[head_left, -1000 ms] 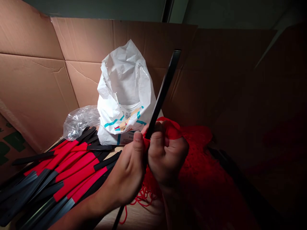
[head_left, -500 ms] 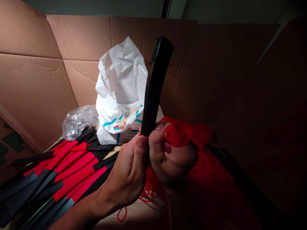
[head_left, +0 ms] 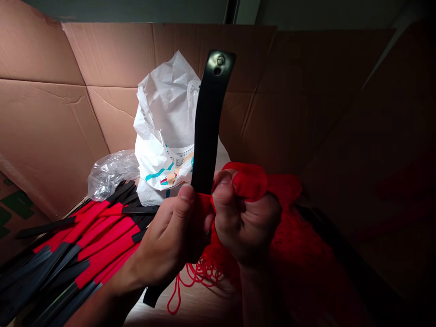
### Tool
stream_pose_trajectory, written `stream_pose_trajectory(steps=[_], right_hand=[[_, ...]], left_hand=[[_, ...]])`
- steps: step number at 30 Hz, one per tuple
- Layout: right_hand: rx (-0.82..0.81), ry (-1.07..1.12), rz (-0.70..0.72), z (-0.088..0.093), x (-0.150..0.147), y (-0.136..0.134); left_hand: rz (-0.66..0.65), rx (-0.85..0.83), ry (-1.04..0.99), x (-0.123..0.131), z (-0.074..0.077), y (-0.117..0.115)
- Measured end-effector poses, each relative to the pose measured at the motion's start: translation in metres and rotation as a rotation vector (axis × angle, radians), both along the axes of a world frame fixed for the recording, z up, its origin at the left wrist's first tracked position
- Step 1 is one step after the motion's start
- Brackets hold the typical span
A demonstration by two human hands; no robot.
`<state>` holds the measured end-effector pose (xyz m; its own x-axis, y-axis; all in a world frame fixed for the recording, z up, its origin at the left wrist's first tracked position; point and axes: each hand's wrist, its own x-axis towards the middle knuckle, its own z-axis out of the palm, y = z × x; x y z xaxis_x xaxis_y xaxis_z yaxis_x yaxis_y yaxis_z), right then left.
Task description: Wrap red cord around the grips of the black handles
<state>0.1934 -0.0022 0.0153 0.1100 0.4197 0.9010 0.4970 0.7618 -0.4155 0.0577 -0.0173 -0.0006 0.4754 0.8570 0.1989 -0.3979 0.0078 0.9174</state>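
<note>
You've got the black strap (head_left: pixel 207 122) standing nearly upright in front of you, its metal eyelet end up top and its lower end poking out below your hands. Your left hand (head_left: pixel 166 236) is closed around the strap's middle, thumb pressed on the front. Your right hand (head_left: pixel 243 222) is curled tight just beside it, thumb and fingers pinching a fold of red fabric (head_left: pixel 248 181) up against the strap, and the two hands are touching. That fabric runs off to the right into a heap of red mesh (head_left: pixel 293 236), with loose red cord (head_left: pixel 190 277) looping down onto the light wooden counter (head_left: pixel 204 309). Over on your left, there's a pile of black strips with red sleeves (head_left: pixel 95 240). Behind those, a crumpled clear plastic bag (head_left: pixel 112 175) sits against a white printed sack (head_left: pixel 166 122), with cardboard walls (head_left: pixel 44 136) all around.
</note>
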Motion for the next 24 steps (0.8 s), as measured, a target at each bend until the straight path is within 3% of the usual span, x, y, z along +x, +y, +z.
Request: stream_pose_trajectory(steps=[2,7,9,12,14,15,17,20,22,24], right_hand=[[-0.034,0.021,0.064,-0.001,0.000,0.000],[0.030,0.013,-0.002,-0.004,0.004,0.001],[0.007,0.040,0.119,-0.004,0.005,0.000],[-0.116,0.109,0.368,-0.004,0.001,-0.002],[-0.156,0.170,0.407,-0.002,-0.004,-0.004],[-0.139,0.197,0.368,-0.002,-0.007,-0.005],[-0.052,0.209,0.221,-0.001,-0.011,-0.005],[0.084,0.126,-0.008,-0.002,-0.015,-0.002],[0.133,0.054,-0.140,-0.005,-0.015,0.000],[0.147,0.010,-0.213,-0.007,-0.015,0.001]], left_hand=[[-0.006,-0.034,-0.021,-0.001,0.002,0.000],[0.030,0.066,-0.004,-0.004,-0.002,-0.001],[-0.008,0.017,-0.016,-0.006,-0.005,0.001],[-0.333,-0.152,-0.090,-0.007,-0.007,0.007],[-0.531,-0.197,-0.144,-0.006,-0.007,0.013],[-0.567,-0.197,-0.146,-0.006,-0.007,0.015],[-0.467,-0.165,-0.060,-0.005,-0.005,0.016],[-0.098,-0.069,0.152,-0.003,-0.002,0.007],[0.169,0.036,0.186,0.001,-0.001,-0.003],[0.292,0.121,0.139,0.005,-0.001,-0.012]])
